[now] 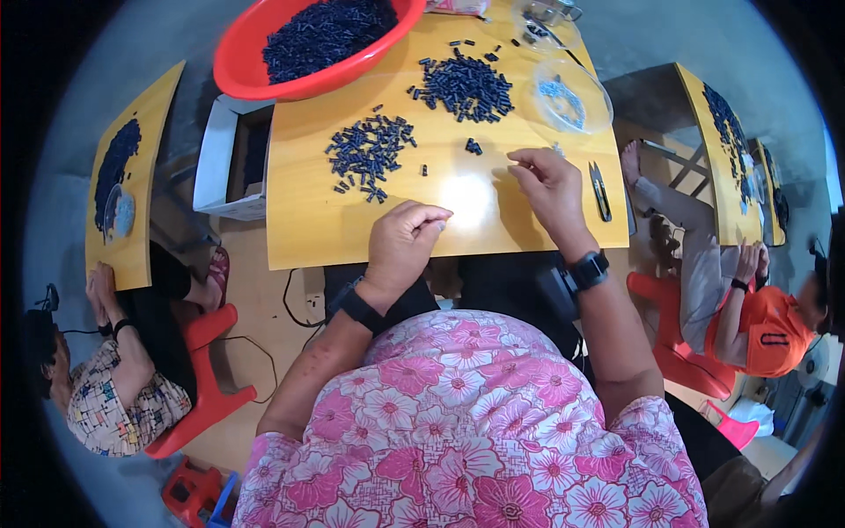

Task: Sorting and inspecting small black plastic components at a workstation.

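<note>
My left hand point(407, 242) is over the table's near edge, thumb and forefinger pressed together. Whatever may be in that pinch is too small to name. My right hand point(553, 189) is closed in a loose pinch farther right, its fingertips pointing left; anything between them cannot be made out. Beyond my left hand lies a pile of small black cylindrical pieces point(370, 151), with one loose black piece point(424, 170) beside it. A second black pile point(466, 88) sits farther back, and a small cluster point(473, 146) lies in front of it. Black-bladed thread snips point(600, 191) rest right of my right hand.
A red basin point(242, 66) full of black pieces stands at the back left. A clear bowl point(594, 106) of small pale pieces is at the back right. A white box point(224, 167) stands beside the yellow table point(308, 238). Two people sit at side tables.
</note>
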`<state>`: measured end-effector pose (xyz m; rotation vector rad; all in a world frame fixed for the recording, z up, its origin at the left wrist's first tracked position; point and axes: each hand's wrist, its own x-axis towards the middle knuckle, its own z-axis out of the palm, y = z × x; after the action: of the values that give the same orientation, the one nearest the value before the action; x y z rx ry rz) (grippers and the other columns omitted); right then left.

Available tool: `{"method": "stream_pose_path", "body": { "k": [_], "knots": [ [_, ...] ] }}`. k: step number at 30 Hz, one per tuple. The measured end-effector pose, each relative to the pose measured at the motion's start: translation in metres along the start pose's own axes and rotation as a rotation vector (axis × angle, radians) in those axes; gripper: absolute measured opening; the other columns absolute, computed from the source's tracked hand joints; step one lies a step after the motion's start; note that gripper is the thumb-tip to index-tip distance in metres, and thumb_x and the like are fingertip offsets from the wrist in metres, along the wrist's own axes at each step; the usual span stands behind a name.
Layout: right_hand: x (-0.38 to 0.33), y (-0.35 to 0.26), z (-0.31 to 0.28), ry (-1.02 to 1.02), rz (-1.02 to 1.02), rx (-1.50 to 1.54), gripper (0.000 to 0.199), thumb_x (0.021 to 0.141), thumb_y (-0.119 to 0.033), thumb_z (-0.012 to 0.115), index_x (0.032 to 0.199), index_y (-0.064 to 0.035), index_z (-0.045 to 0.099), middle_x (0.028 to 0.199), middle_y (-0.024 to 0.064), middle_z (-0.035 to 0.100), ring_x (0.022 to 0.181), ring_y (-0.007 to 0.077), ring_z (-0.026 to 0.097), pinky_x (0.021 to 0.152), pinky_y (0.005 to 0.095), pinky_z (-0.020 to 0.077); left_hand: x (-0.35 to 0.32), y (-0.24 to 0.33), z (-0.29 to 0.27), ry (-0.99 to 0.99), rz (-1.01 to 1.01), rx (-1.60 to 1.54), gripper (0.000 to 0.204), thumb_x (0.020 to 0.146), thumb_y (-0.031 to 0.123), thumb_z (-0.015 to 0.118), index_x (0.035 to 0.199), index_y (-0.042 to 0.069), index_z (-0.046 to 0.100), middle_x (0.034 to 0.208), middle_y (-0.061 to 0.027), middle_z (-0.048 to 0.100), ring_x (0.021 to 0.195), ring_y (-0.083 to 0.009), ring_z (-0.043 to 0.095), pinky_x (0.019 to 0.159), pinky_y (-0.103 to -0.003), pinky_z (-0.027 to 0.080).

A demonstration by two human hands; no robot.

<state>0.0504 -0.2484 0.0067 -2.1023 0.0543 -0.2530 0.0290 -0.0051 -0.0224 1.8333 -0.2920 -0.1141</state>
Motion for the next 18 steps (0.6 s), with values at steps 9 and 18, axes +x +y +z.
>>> {"method": "stream_pose_path", "body": {
  "k": [9, 18],
  "knots": [
    [0.028, -0.019, 0.043, -0.049, -0.144, -0.328, 0.010, 0.080, -0.011, 0.062, 0.080, -0.0037, 0.068, 0.085, 0.0172, 0.065, 0.085, 0.0352, 0.062, 0.075, 0.0457, 0.0506, 0.000, 0.005, 0.000, -0.012, 0.002, 0.025, 0.012, 0.085, -0.001, 0.065, 0.094, 0.002, 0.073, 0.083, -0.0041, 0.066, 0.070, -0.0090, 0.058, 0.063, -0.023, 0.046],
    [0.028, -0.013, 0.044, -0.031, -0.263, -0.546, 0.011, 0.082, -0.007, 0.067, 0.091, -0.0017, 0.069, 0.087, 0.0162, 0.063, 0.076, 0.0351, 0.064, 0.070, 0.0407, 0.0537, 0.001, 0.006, -0.002, -0.006, 0.027, 0.043, 0.012, 0.084, -0.001, 0.066, 0.094, 0.003, 0.073, 0.082, -0.0053, 0.066, 0.071, -0.0117, 0.061, 0.063, -0.025, 0.047]
  ]
}}
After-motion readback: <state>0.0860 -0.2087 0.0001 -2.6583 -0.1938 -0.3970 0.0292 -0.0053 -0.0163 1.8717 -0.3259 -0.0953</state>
